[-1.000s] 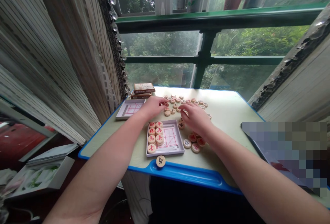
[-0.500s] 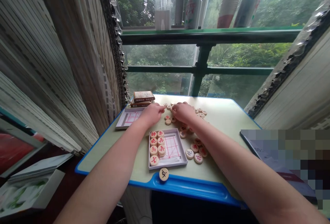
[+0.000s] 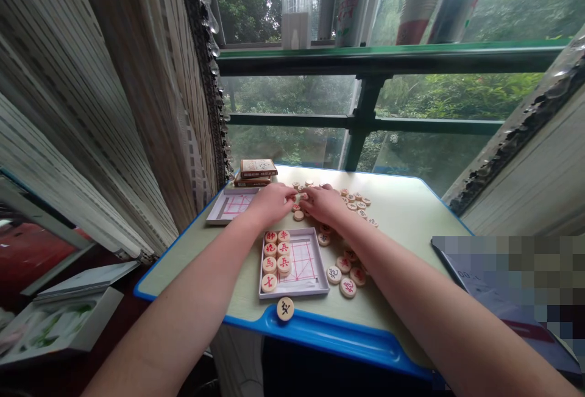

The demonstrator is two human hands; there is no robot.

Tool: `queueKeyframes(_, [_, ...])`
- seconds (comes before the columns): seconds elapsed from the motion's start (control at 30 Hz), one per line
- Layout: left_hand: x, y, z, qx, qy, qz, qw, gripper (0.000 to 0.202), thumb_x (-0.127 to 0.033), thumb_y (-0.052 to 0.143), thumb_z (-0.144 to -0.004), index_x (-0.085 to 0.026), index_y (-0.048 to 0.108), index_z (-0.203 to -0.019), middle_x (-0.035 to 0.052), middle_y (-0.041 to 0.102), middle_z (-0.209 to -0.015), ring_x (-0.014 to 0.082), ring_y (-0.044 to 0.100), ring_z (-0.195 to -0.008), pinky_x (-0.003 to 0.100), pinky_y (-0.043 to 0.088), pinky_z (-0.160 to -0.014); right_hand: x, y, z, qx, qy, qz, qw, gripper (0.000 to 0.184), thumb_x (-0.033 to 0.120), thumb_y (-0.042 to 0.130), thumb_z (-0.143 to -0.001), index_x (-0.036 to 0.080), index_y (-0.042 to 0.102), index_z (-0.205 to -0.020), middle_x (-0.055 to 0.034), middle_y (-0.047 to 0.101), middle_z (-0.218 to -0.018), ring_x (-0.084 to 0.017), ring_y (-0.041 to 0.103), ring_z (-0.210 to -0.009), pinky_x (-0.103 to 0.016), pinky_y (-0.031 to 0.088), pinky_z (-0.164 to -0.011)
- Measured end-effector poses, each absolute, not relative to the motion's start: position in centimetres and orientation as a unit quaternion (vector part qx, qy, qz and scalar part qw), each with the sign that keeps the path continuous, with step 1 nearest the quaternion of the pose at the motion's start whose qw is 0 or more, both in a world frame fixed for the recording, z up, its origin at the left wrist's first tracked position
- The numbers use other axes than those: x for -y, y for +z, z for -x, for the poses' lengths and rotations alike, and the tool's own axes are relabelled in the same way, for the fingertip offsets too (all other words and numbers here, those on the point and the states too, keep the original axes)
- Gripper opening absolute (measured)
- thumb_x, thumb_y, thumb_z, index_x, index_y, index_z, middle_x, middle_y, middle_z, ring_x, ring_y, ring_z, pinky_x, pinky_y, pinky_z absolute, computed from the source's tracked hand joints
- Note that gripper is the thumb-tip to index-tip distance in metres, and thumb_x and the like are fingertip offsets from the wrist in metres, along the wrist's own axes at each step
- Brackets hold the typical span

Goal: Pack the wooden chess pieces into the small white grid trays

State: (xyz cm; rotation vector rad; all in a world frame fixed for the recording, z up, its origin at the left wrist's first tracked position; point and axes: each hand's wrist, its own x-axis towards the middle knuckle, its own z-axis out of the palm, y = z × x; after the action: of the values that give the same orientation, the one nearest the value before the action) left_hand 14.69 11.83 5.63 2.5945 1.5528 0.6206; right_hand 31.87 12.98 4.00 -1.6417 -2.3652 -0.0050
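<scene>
Both my hands are among loose wooden Chinese chess pieces (image 3: 358, 197) at the far middle of the table. My left hand (image 3: 276, 200) has curled fingers; a piece may be in them, but it is too small to tell. Facing it, my right hand (image 3: 322, 201) reaches over the pieces with bent fingers, its tips beside a red-marked piece. Nearer me is a shallow white box (image 3: 325, 263) holding two columns of red-marked pieces (image 3: 270, 265) on its left side. More loose pieces (image 3: 348, 288) lie to its right, partly hidden by my right forearm.
One black-marked piece (image 3: 285, 309) sits on the table's blue front edge. A second white tray (image 3: 214, 221) and stacked small boxes (image 3: 258, 168) stand at the back left. A tablet-like object (image 3: 457, 263) lies at the right. Cans (image 3: 353, 13) and cups line the window ledge.
My right hand has shifted slightly, its fingers reaching further left and stretching out a little. My left hand stays in nearly the same place. The camera view has shifted slightly.
</scene>
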Motion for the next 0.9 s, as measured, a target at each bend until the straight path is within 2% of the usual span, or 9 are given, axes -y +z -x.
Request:
queueKeyframes(0.23, [-11.9, 5.1, -14.7, -0.52, 0.205, -0.828, 0.046, 0.035, -0.026, 0.047, -0.079, -0.018, 0.071, -0.103, 0.0086, 0.07, -0.104, 0.0227, 0.063, -0.094, 0.032, 0.047, -0.085, -13.0, 4.2, -32.0, 0.81, 0.014, 0.571, 0.134, 0.027, 0.035, 0.05, -0.084, 0.026, 0.069, -0.1, -0.0048, 0.071, -0.099, -0.028, 0.051, -0.099, -0.034, 0.041, -0.078])
queueKeyframes(0.37, [-12.1, 4.9, -14.8, -0.531, 0.233, -0.809, 0.095, 0.031, -0.026, 0.049, -0.077, -0.017, 0.073, -0.096, 0.0084, 0.071, -0.098, 0.0221, 0.063, -0.089, 0.032, 0.048, -0.082, -12.8, 4.3, -31.8, 0.801, 0.012, 0.582, 0.142, 0.027, 0.031, 0.054, -0.081, 0.023, 0.07, -0.101, -0.0077, 0.072, -0.093, -0.029, 0.052, -0.098, -0.035, 0.042, -0.076])
queueKeyframes(0.5, [-12.5, 4.9, -14.8, -0.525, 0.323, -0.754, 0.229, 0.033, -0.024, 0.052, -0.078, -0.016, 0.071, -0.104, 0.0075, 0.071, -0.1, 0.0195, 0.063, -0.089, 0.031, 0.048, -0.083, -13.0, 4.5, -32.0, 0.794, 0.02, 0.575, 0.197, 0.032, 0.028, 0.055, -0.08, 0.021, 0.066, -0.109, -0.0065, 0.071, -0.099, -0.025, 0.057, -0.094, -0.032, 0.043, -0.076])
queueKeyframes(0.6, [-12.8, 5.1, -14.5, -0.508, 0.391, -0.667, 0.38, 0.037, -0.02, 0.054, -0.077, -0.014, 0.067, -0.112, 0.0066, 0.07, -0.095, 0.0154, 0.063, -0.079, 0.03, 0.05, -0.078, -13.0, 4.9, -32.2, 0.792, 0.062, 0.553, 0.252, 0.024, 0.032, 0.056, -0.081, 0.022, 0.067, -0.1, -0.005, 0.071, -0.097, -0.02, 0.061, -0.085, -0.029, 0.044, -0.073])
queueKeyframes(0.67, [-12.9, 5.1, -14.3, -0.481, 0.426, -0.624, 0.445, 0.038, -0.019, 0.058, -0.077, -0.014, 0.065, -0.113, 0.0061, 0.068, -0.092, 0.0126, 0.063, -0.075, 0.03, 0.051, -0.077, -12.8, 5.3, -32.2, 0.8, 0.083, 0.517, 0.293, 0.02, 0.032, 0.057, -0.082, 0.021, 0.067, -0.095, -0.0048, 0.07, -0.094, -0.017, 0.062, -0.083, -0.027, 0.045, -0.071])
queueKeyframes(0.8, [-13.0, 5.1, -14.0, -0.469, 0.462, -0.597, 0.458, 0.043, -0.02, 0.069, -0.072, -0.016, 0.062, -0.114, 0.0034, 0.065, -0.085, 0.01, 0.062, -0.066, 0.03, 0.052, -0.072, -12.1, 5.7, -32.1, 0.831, 0.095, 0.44, 0.327, 0.013, 0.025, 0.058, -0.082, 0.02, 0.068, -0.089, -0.005, 0.068, -0.091, -0.015, 0.062, -0.078, -0.026, 0.046, -0.07])
queueKeyframes(0.9, [-13.0, 5.1, -14.2, -0.452, 0.472, -0.574, 0.493, 0.034, -0.018, 0.074, -0.069, -0.012, 0.063, -0.101, 0.0035, 0.065, -0.083, 0.0111, 0.064, -0.068, 0.032, 0.052, -0.076, -11.9, 5.6, -31.9, 0.828, 0.084, 0.43, 0.35, 0.012, 0.023, 0.058, -0.082, 0.019, 0.068, -0.087, -0.0056, 0.066, -0.09, -0.014, 0.062, -0.076, -0.026, 0.047, -0.07])
